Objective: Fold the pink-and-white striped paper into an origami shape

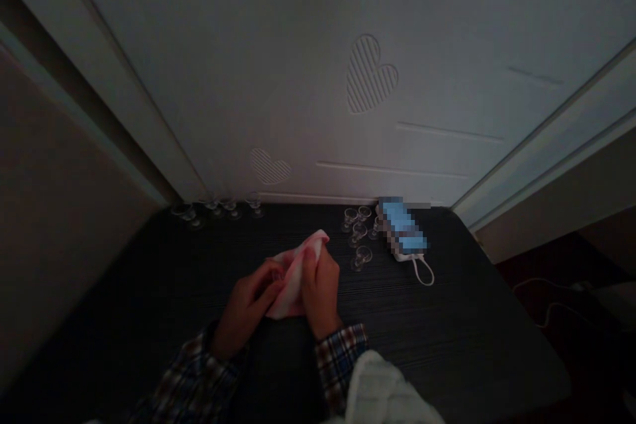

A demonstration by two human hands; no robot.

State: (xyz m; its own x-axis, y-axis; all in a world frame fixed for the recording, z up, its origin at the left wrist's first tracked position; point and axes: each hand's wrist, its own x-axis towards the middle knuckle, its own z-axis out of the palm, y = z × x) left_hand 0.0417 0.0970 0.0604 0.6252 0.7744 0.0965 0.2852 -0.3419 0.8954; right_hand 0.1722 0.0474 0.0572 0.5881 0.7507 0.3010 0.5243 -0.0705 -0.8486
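Black, wood-grained worktop (139, 285) before a white panel (238, 66) embossed with hearts. At far left, small clear stemmed glasses (254, 203) sit in a loose row near the panel. Centrally, your left hand (248, 301) has its grip closed on the left side of a pink-and-white cloth (294, 298); a small clear object at the fingertips is too dim to identify. Your right hand (320, 288) clasps the cloth's right side. Farther right: a second glass cluster (358, 233), then a pixelated phone (405, 228) beside a white cord loop (432, 273).
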